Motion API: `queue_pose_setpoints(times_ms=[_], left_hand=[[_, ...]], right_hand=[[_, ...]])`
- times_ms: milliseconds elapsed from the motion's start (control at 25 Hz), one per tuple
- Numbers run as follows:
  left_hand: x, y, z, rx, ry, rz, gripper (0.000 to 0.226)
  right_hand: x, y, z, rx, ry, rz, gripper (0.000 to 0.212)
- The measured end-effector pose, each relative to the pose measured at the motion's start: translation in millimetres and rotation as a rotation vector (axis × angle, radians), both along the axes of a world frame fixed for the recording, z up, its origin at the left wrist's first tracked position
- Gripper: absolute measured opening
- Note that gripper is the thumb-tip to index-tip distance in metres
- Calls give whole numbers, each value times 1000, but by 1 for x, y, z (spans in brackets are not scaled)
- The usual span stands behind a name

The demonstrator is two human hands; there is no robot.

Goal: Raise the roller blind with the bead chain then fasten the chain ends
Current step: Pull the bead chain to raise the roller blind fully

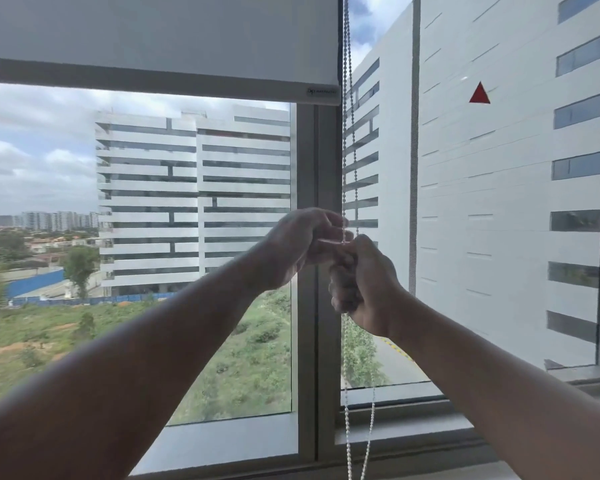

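The grey roller blind [160, 39] hangs at the top left, its bottom bar [153, 81] high on the window. A white bead chain [347, 133] drops in two strands beside the blind's right edge. Both hands meet on it at mid-height. My left hand [302, 244] pinches the chain with its fingertips from the left. Just below and to the right, my right hand [364, 282] is a fist closed around the strands. Beneath the fist the chain [359, 427] hangs as a loose loop past the sill. The part inside the hands is hidden.
A grey window mullion [314, 306] stands right behind the hands. The window sill [413, 441] runs along the bottom. A red triangle sticker [479, 94] sits on the right pane. Outside are white buildings and green ground.
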State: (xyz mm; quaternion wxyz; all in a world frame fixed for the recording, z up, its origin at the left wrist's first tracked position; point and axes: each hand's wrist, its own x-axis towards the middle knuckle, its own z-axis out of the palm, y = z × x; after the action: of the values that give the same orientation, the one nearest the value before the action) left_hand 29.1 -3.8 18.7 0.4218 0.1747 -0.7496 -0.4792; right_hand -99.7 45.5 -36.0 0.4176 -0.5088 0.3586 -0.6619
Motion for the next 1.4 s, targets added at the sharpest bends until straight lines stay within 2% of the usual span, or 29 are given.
queue_pose_setpoints(times_ms=[80,240,320,400,520,720,960,1160,1280,1400], left_hand=[[-10,12,37,137,145,-91,46],[-23,38,66,192,135,-131,54],[-29,50,64,198,137,-157,46],[-34,56,61,216,211,-142,31],[-37,54,55,174,326,-68,23],[-41,44,26,174,326,-52,25],[-42,26,-35,188,296,-25,27],[-39,13,-101,206,229,-17,36],[-35,7,-114,254,219,-46,40],[-35,6,-111,265,180,-61,41]], right_hand=[[4,4,0,-9,20,14,32],[14,14,0,-46,23,65,30],[12,17,0,-65,35,57,29],[6,19,0,-83,62,44,28],[0,17,-3,-98,112,54,27],[-1,8,-28,-66,114,37,33],[-7,-2,-80,113,147,76,34],[-17,1,-124,272,372,137,29],[-33,1,-98,209,434,-48,35],[-39,-3,-28,38,222,-90,43]])
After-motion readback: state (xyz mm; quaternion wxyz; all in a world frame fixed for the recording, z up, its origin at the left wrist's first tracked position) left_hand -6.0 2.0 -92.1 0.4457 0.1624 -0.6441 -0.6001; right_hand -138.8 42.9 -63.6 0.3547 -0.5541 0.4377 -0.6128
